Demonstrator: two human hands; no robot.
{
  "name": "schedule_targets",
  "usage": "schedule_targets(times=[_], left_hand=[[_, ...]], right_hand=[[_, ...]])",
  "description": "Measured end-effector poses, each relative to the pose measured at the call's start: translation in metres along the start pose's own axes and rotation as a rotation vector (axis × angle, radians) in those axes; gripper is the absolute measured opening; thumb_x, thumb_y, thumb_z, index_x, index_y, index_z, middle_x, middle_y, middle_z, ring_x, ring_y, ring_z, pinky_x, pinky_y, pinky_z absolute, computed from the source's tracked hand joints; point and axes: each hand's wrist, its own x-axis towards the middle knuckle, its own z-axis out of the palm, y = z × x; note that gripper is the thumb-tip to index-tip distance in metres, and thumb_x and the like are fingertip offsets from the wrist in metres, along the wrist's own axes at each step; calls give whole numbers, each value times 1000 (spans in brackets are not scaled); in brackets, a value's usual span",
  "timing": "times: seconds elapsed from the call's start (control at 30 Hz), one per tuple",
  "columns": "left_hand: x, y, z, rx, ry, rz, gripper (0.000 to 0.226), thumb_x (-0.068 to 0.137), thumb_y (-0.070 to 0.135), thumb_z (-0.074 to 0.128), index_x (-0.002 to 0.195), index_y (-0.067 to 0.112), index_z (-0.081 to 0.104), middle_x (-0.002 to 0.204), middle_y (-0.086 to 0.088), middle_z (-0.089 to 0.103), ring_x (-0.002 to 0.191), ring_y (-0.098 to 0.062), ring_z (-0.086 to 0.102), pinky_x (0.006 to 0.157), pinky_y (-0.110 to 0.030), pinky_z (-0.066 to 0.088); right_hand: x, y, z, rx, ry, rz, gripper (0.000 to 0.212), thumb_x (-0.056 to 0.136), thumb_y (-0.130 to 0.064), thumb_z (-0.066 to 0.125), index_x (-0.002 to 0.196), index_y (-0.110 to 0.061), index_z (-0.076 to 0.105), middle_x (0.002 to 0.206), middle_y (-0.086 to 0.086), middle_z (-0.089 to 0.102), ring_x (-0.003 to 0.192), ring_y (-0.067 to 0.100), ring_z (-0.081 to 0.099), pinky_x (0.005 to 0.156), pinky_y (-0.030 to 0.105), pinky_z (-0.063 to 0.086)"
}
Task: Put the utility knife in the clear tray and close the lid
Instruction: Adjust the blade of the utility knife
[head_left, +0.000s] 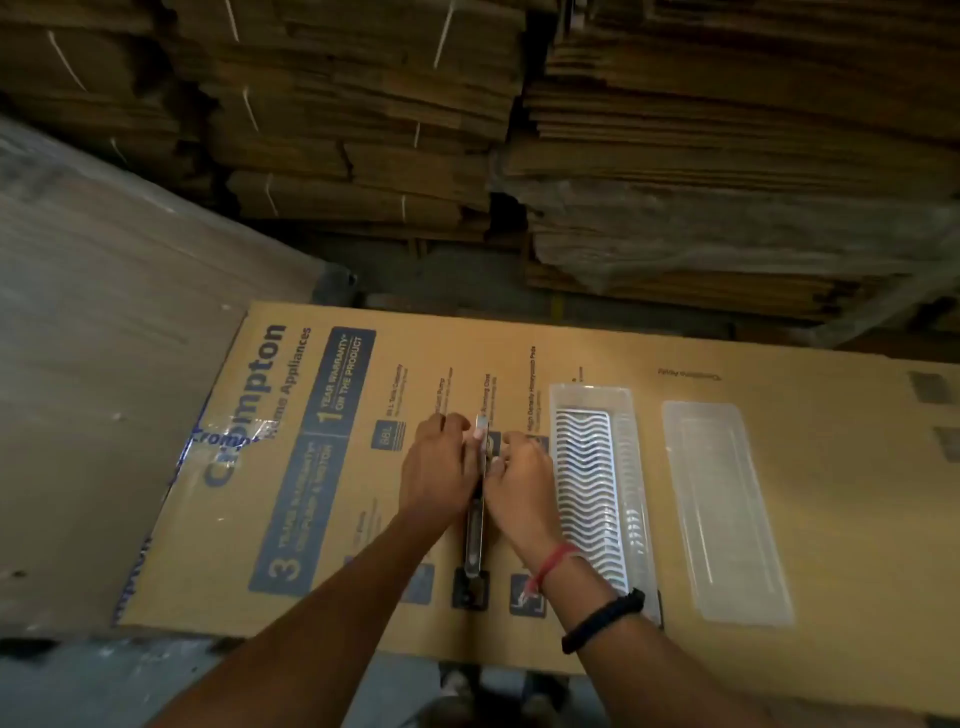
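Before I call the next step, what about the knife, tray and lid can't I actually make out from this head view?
- Long metal utility knife: the left hand and right hand cover its far half, so blade state is hidden.
- Each hand's grip: fingers overlap and blur.
- Clear plastic tray with wavy white insert: the right wrist hides its near corner.
- Clear flat lid: latch details too faint.

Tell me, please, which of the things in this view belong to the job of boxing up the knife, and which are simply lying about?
Part of the job:
utility knife, held by the left hand and right hand
clear tray with a ribbed insert
lid, lying apart, right of the tray

Just lying about:
printed cardboard carton serving as the work surface
stacks of flattened cardboard behind
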Motion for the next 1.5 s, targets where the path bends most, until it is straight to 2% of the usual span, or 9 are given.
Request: schedule_targets(times=[0.17,0.4,0.63,0.8,0.97,1.07,1.2,1.37,1.5], left_hand=[[0,-18,18,-181,43,-265,34,104,29,41,80,8,53,77,-12,59,80,-37,63,60,-33,35],[-1,-26,40,-188,-72,-349,23,98,23,53,98,7,68,95,-15,74,89,-33,69,73,-38,54],[5,-21,51,-227,-64,-474,19,87,16,59,97,10,74,95,-11,77,90,-28,71,79,-39,58],[4,-21,57,-305,-60,-489,20,85,10,62,100,9,76,97,-8,77,92,-23,71,76,-28,52],[7,-29,62,-343,-57,-502,18,86,12,61,98,12,74,90,-1,73,83,-14,67,62,-16,44],[7,-32,64,-369,-47,-486,13,88,16,61,88,17,74,80,8,68,74,0,62,59,-14,42],[9,-37,66,-435,-52,-507,16,89,18,63,79,18,76,73,9,71,72,-5,68,59,-20,46],[10,-37,65,-459,-63,-498,13,87,22,68,77,19,75,73,5,75,74,-11,73,73,-33,60],[8,-35,61,-448,-95,-470,10,85,22,69,77,19,76,71,5,75,72,-11,74,76,-41,62]], right_hand=[[1,20,20,31,9,78,27,87,0,49,108,-3,67,97,18,72,91,32,67,78,40,58],[3,43,45,41,12,147,22,88,-7,58,107,-2,68,101,18,73,95,33,67,79,36,56],[6,52,58,87,39,173,12,88,-8,59,92,-8,71,90,13,75,84,28,69,70,35,57],[3,56,68,168,83,205,13,90,-7,58,87,-11,70,85,8,73,71,16,60,53,19,37],[1,58,75,248,141,186,14,91,-9,57,91,-11,70,89,8,71,81,21,66,65,31,51],[0,60,79,268,177,186,13,91,-10,57,93,-12,70,90,6,70,83,22,66,71,40,55],[-2,62,84,322,184,183,14,90,-11,58,96,-14,70,90,4,70,87,21,66,74,42,56],[-2,66,88,353,177,155,15,92,-14,56,99,-13,69,92,5,70,91,25,66,76,46,55],[-5,66,88,353,189,124,13,92,-13,58,99,-13,68,89,5,68,88,27,65,72,47,54]])
